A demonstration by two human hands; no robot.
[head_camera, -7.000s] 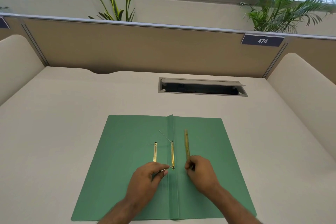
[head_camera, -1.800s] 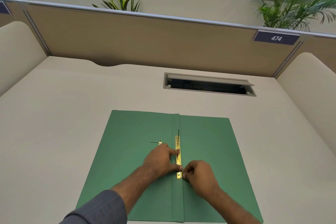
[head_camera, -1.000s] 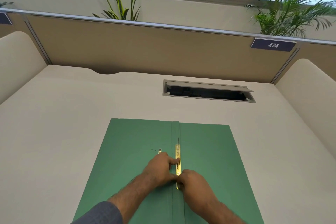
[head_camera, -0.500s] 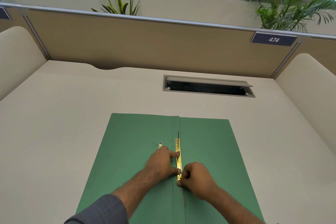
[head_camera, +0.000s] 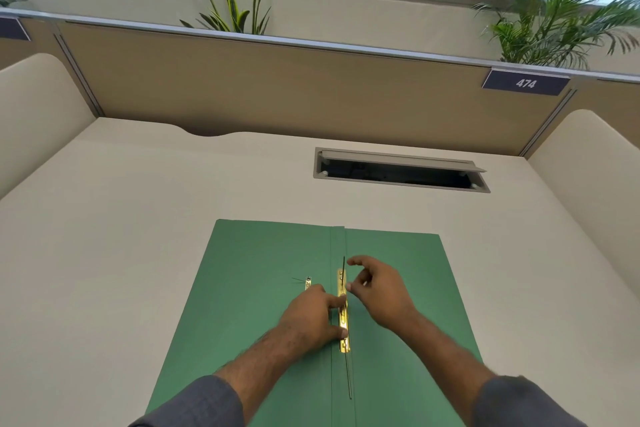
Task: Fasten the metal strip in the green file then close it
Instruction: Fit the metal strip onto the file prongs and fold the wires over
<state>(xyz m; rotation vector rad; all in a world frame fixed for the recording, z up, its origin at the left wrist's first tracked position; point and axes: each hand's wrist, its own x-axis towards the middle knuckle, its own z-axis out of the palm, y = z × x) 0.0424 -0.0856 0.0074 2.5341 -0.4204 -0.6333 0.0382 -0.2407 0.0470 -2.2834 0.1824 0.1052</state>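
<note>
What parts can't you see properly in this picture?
Head view:
- Middle of the gold strip: covered by the left hand's fingers.
- Small clip left of it: too tiny to tell its shape.
- Green file's near edge: cut off by the frame and sleeves.
- Desk slot inside: too dark.

Around our left hand (head_camera: 311,319), pressing the metal strip (head_camera: 343,312), only an upright prong (head_camera: 343,265) and our hovering right hand (head_camera: 377,291) crowd us; bare green file (head_camera: 249,288) lies leftward.
</note>
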